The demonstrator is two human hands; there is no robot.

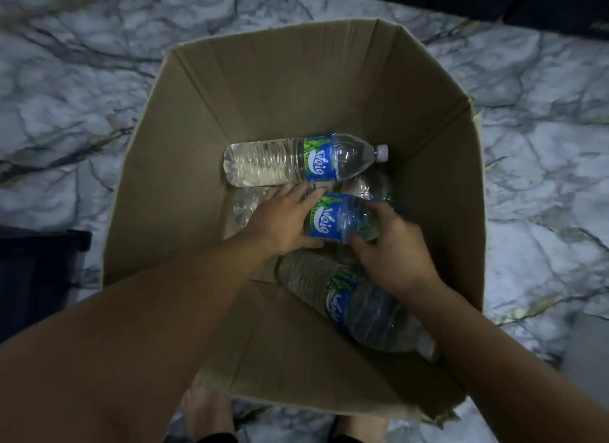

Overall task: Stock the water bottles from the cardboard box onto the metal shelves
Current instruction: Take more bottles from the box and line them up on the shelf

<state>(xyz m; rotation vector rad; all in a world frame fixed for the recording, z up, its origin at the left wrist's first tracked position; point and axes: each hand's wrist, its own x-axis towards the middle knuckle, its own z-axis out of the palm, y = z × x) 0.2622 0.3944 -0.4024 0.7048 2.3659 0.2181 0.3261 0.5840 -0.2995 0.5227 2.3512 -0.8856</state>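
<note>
An open cardboard box [204, 119] stands on the floor with clear water bottles lying in it, each with a blue label. My left hand [283, 221] and my right hand [392, 254] both reach down into the box and grip the middle bottle [336, 218] from either side. Another bottle [296, 160] lies across the far part of the box, white cap to the right. A third bottle [356, 304] lies near me, partly under my right wrist. Part of one more bottle [369, 185] shows behind the held one. No metal shelves are in view.
The box rests on a white marble floor with grey veins [66, 96]. A dark object [39, 261] sits at the left edge and dark furniture [527, 0] along the top right. My bare feet [204, 409] show below the box's near edge.
</note>
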